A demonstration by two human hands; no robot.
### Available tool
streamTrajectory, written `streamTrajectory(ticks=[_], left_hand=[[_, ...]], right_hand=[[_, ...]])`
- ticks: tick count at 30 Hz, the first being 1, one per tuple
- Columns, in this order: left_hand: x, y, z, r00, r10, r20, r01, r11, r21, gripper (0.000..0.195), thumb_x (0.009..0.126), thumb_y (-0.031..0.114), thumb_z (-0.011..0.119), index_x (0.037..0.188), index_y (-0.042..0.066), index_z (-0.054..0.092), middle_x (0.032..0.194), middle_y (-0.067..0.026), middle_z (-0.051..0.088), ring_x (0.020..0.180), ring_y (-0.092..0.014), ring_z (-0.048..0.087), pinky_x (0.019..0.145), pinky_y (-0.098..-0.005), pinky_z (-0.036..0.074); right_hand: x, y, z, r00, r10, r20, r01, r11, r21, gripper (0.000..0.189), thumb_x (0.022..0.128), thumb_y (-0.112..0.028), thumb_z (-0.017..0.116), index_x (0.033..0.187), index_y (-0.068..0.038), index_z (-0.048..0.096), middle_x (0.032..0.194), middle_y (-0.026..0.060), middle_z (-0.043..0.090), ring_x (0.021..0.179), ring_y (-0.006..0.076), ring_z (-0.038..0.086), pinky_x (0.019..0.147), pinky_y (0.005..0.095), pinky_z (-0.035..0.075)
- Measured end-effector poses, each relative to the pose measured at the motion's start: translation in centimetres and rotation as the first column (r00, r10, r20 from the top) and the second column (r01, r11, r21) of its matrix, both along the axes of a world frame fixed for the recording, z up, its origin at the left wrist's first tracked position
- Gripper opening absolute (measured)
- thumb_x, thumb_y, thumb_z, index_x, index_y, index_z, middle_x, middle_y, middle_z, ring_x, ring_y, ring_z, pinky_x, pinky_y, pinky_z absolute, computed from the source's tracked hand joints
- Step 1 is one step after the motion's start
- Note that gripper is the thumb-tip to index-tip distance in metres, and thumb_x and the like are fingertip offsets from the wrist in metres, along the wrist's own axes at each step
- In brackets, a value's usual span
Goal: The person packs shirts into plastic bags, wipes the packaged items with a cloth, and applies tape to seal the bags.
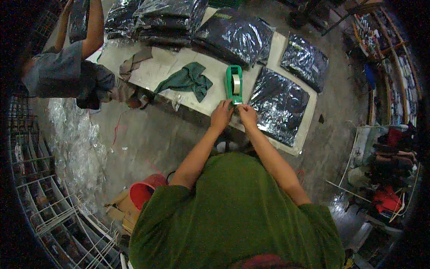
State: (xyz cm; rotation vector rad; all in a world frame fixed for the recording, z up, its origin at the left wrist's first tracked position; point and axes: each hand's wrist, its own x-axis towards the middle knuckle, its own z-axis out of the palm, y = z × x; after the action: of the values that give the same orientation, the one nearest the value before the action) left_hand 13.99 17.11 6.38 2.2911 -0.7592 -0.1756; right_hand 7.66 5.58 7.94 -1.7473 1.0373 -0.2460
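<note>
A green tape dispenser holding a roll of clear tape stands on the pale tabletop in front of me. The fingers of my left hand grip its near end from the left. My right hand is pinched at the cutter end, where a small pale bit of tape shows at the fingertips. Close to the right of that hand lies a flat dark package in shiny clear plastic. A crumpled dark green cloth lies left of the dispenser.
More plastic-wrapped packages cover the table's far side. Another person works at the left end, near a brown cloth. Clear plastic sheeting, a red bucket and cardboard lie on the floor. Racks stand right.
</note>
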Motion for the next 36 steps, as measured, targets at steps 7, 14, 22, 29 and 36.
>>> streamTrajectory(ticks=[7, 14, 22, 29, 36], left_hand=[[0.9, 0.4, 0.3, 0.998, -0.06, -0.023, 0.06, 0.998, 0.001, 0.042, 0.086, 0.019, 0.065, 0.126, 0.015, 0.051, 0.114, -0.0108, 0.059, 0.104, -0.033, 0.06, 0.081, -0.0428, 0.051], [0.4, 0.6, 0.0, 0.997, -0.026, 0.069, 0.026, 1.0, -0.008, 0.041, 0.084, 0.02, 0.067, 0.122, 0.016, 0.054, 0.111, -0.0085, 0.06, 0.096, -0.031, 0.063, 0.075, -0.0419, 0.052], [0.1, 0.0, 1.1, 1.0, -0.016, 0.001, 0.016, 0.995, 0.095, 0.039, 0.087, 0.026, 0.064, 0.124, 0.017, 0.054, 0.111, -0.0083, 0.06, 0.094, -0.031, 0.063, 0.075, -0.0421, 0.052], [1.1, 0.7, -1.3, 0.996, 0.035, 0.082, -0.033, 0.999, -0.027, 0.039, 0.087, 0.028, 0.067, 0.124, 0.018, 0.06, 0.107, -0.0068, 0.067, 0.093, -0.03, 0.065, 0.075, -0.0411, 0.051], [2.7, 1.6, 1.4, 0.91, 0.115, 0.398, -0.122, 0.993, -0.009, 0.032, 0.091, 0.017, 0.057, 0.121, 0.004, 0.058, 0.108, -0.0188, 0.061, 0.103, -0.038, 0.054, 0.089, -0.0472, 0.043]], right_hand=[[0.9, 0.1, 0.3, 0.999, 0.034, 0.004, -0.034, 0.964, 0.265, 0.023, 0.086, -0.026, 0.07, 0.087, -0.003, 0.069, 0.076, 0.0031, 0.068, 0.06, 0.0096, 0.062, 0.052, 0.0239, 0.048], [-0.1, 0.0, 2.2, 0.997, 0.011, -0.073, 0.003, 0.98, 0.197, 0.029, 0.077, -0.032, 0.077, 0.086, -0.004, 0.074, 0.068, 0.0054, 0.069, 0.051, 0.0139, 0.062, 0.046, 0.0289, 0.048], [0.0, 0.5, 1.0, 0.994, -0.04, -0.102, 0.047, 0.997, 0.068, 0.025, 0.079, -0.026, 0.075, 0.087, -0.003, 0.071, 0.075, 0.0093, 0.071, 0.065, 0.0168, 0.067, 0.056, 0.0306, 0.051], [-2.3, 1.2, -2.2, 0.974, -0.024, -0.226, -0.034, 0.968, -0.248, 0.02, 0.082, -0.022, 0.063, 0.079, -0.002, 0.067, 0.075, 0.0196, 0.066, 0.071, 0.0396, 0.064, 0.066, 0.046, 0.051], [-16.5, -2.2, -2.3, 0.992, 0.0, 0.125, 0.029, 0.973, -0.229, 0.029, 0.088, -0.024, 0.064, 0.11, -0.006, 0.066, 0.095, 0.0122, 0.068, 0.076, 0.0248, 0.065, 0.069, 0.0368, 0.051]])
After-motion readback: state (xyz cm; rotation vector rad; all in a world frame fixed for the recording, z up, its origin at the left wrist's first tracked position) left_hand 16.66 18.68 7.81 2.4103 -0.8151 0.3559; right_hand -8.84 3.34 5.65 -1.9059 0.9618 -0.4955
